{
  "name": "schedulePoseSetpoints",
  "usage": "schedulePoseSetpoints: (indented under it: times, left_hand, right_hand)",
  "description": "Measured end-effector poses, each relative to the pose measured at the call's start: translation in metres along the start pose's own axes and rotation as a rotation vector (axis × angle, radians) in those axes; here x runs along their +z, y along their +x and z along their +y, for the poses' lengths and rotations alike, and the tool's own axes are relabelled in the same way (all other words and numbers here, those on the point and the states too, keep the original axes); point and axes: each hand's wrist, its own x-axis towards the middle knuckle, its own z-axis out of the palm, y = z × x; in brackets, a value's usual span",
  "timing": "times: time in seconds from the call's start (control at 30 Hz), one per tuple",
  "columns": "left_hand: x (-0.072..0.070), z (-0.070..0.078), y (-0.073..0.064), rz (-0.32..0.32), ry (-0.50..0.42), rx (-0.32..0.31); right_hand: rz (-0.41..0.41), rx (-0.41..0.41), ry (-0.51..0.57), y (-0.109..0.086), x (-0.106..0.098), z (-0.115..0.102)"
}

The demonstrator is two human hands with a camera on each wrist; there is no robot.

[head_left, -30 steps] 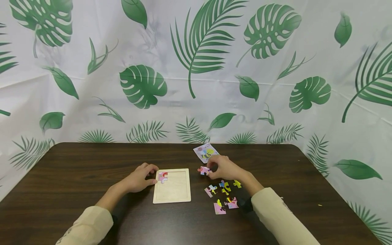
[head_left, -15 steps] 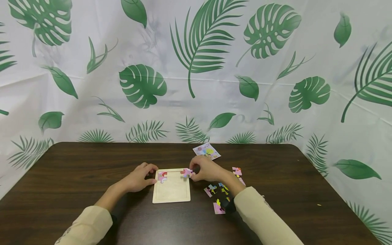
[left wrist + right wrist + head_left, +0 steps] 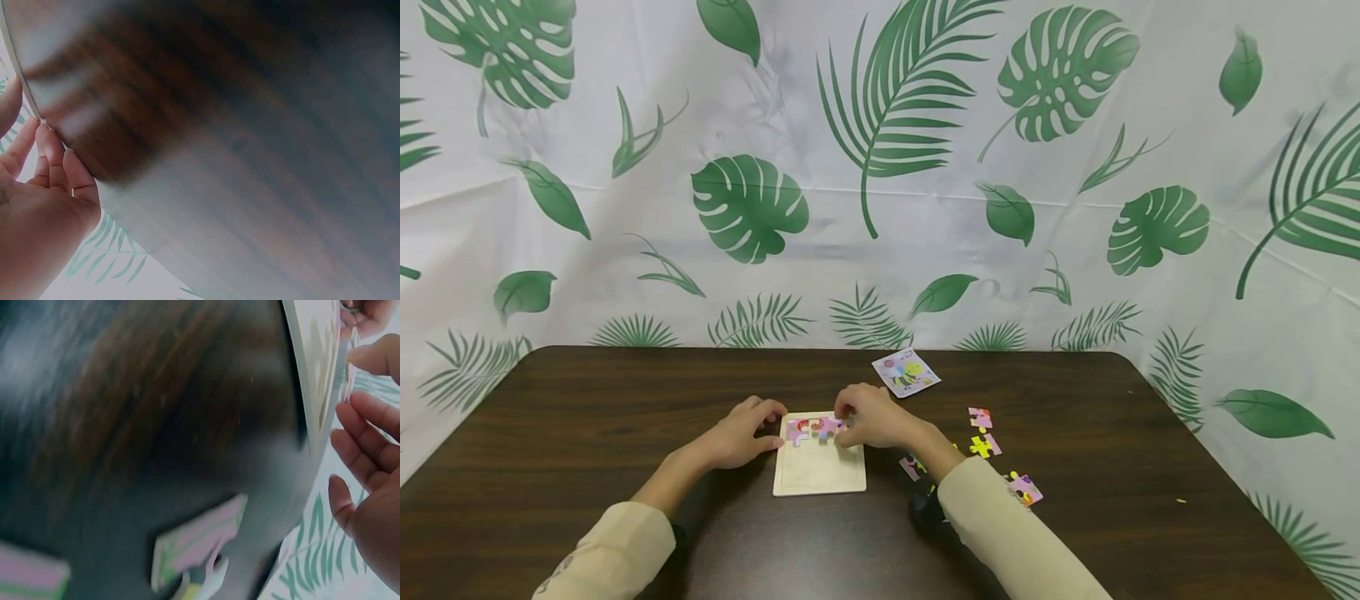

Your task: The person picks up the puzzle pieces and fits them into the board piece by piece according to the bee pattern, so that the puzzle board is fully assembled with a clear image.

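Note:
My right hand (image 3: 876, 418) pinches a pink jigsaw piece (image 3: 827, 427) with red print, over the top right part of a square wooden puzzle tray (image 3: 820, 477). In the right wrist view, that piece (image 3: 350, 369) shows edge-on between thumb and fingertips. Another pink piece (image 3: 795, 433) lies in the tray's top left corner, close beside the held one; whether they touch I cannot tell. My left hand (image 3: 743, 435) holds the tray by its left edge, thumb and index finger spread along it. In the left wrist view, fingertips of the left hand (image 3: 47, 181) meet the tray's rim (image 3: 25, 87).
Several loose pieces lie right of the tray, among them a pink one (image 3: 980, 418), a yellow one (image 3: 981, 446) and another pink one (image 3: 1026, 488). My right forearm partly covers others. A bee picture card (image 3: 906, 372) lies behind on the dark table (image 3: 625, 400).
My right hand has carried the pink piece leftward from beside the card to over the tray, near the corner piece. More loose pieces show behind the right forearm. The left hand stays put.

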Motion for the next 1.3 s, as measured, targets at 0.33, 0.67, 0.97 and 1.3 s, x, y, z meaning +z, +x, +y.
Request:
schedulePoseSetpoints:
  times: [0.33, 0.67, 0.97, 1.3]
  left_hand:
    - [0.0, 0.0, 0.0, -0.001, 0.003, -0.007]
    - [0.0, 0.0, 0.001, -0.003, 0.009, -0.021]
    - [0.0, 0.0, 0.001, -0.004, 0.009, -0.025]
    - [0.0, 0.0, 0.002, -0.008, 0.011, -0.037]
  right_hand:
    - [-0.014, 0.066, -0.046, 0.009, 0.008, -0.009]
    - [-0.029, 0.113, -0.092, 0.014, 0.011, -0.011]
    - [-0.023, 0.105, -0.093, 0.012, 0.012, -0.009]
    - [-0.023, 0.067, -0.057, 0.009, 0.012, -0.005]
